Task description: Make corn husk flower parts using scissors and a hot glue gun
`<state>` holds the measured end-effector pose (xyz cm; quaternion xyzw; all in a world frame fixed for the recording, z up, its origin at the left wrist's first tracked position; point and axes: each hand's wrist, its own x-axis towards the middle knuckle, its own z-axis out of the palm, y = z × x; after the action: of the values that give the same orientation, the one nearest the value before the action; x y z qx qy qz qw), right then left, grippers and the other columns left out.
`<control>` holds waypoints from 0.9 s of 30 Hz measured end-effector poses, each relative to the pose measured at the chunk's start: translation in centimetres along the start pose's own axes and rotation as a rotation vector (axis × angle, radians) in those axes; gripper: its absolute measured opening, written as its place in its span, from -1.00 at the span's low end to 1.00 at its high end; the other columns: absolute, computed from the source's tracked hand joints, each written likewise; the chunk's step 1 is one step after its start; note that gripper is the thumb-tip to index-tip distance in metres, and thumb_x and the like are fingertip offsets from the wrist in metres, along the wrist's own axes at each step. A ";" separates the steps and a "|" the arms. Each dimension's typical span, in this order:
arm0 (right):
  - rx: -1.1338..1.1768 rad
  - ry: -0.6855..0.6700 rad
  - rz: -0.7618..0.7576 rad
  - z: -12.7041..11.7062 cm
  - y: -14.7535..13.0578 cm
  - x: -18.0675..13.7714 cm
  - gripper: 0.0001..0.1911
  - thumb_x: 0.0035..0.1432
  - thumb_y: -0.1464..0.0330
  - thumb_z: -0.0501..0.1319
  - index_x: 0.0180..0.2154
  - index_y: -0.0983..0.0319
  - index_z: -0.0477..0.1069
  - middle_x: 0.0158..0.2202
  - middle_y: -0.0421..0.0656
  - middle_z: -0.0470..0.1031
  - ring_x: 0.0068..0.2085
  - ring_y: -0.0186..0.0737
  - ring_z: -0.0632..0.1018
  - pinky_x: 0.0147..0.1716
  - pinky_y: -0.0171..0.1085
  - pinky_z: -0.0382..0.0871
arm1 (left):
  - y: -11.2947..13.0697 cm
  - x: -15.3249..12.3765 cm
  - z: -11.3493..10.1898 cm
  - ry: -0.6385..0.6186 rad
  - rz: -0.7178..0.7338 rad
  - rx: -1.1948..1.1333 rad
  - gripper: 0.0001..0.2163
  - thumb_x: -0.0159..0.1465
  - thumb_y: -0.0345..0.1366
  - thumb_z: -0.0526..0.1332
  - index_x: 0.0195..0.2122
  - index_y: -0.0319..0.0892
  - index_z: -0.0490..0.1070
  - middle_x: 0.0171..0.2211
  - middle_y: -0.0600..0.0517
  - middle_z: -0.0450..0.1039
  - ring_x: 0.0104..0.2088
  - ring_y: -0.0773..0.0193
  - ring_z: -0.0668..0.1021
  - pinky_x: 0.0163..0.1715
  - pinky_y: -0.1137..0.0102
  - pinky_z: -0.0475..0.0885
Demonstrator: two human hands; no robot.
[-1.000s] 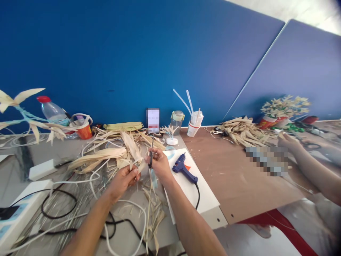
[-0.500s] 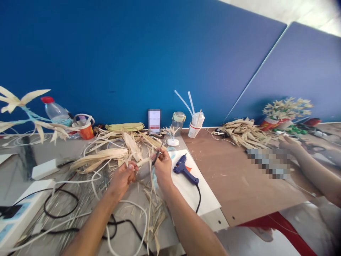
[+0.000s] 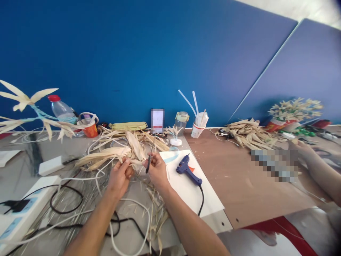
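Note:
A pale strip of corn husk (image 3: 136, 162) stretches between my two hands above the cluttered table. My left hand (image 3: 120, 176) pinches its left end between thumb and fingers. In my right hand (image 3: 157, 171) is a pair of dark scissors (image 3: 149, 163), held upright with the blades pointing up and away. The right thumb and fingertips also touch the strip's other end. Just beyond the hands lie loose dried husks (image 3: 106, 156). Right of my right hand, a blue glue gun (image 3: 189, 170) rests on a white sheet (image 3: 210, 202).
At left are a power strip (image 3: 29, 209), tangled cables and a husk-flower branch (image 3: 39, 113). A phone (image 3: 157, 121), a jar (image 3: 181, 122) and a cup with straws (image 3: 197, 130) stand along the blue partition. Another person's arm (image 3: 314, 163) reaches in at right, near more husks (image 3: 250, 133).
My right hand has come closer to the left and lower, and the strip now runs nearly level between both hands. The whole view has shifted slightly.

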<state>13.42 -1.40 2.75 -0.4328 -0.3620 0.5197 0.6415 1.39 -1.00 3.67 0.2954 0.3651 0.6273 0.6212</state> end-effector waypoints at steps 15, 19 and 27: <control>-0.118 -0.219 0.052 -0.4 -0.3 -0.2 -0.61 -0.21 0.40 0.33 -0.24 0.22 0.36 -0.54 -0.31 0.42 -0.51 -0.35 0.44 -0.50 -0.37 0.31 | -2.0 1.1 -2.2 0.042 0.102 0.413 -0.68 -0.03 -0.09 0.38 -0.38 -0.18 0.40 -0.58 0.15 0.36 -0.62 0.37 0.33 -0.61 0.47 0.19; -0.165 -0.226 0.046 -0.2 0.2 -0.5 -0.68 -0.18 0.40 0.29 -0.27 0.22 0.39 -0.59 -0.33 0.39 -0.57 -0.37 0.40 -0.58 -0.40 0.24 | -1.9 0.8 -2.1 0.022 0.093 0.432 -0.69 -0.02 -0.11 0.37 -0.34 -0.19 0.43 -0.58 0.14 0.36 -0.59 0.35 0.36 -0.58 0.48 0.22; 0.004 -0.058 0.031 -0.4 -1.2 0.0 -0.62 -0.25 0.40 0.31 -0.28 0.23 0.34 -0.59 -0.36 0.37 -0.59 -0.41 0.36 -0.58 -0.41 0.22 | -1.2 1.0 -1.4 0.102 0.146 0.211 -0.73 -0.04 -0.20 0.39 -0.38 -0.19 0.41 -0.63 0.18 0.30 -0.63 0.44 0.28 -0.62 0.52 0.16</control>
<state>14.18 -1.56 3.77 -0.4218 -0.3724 0.5429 0.6235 0.87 -0.14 1.77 0.3527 0.4375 0.6432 0.5201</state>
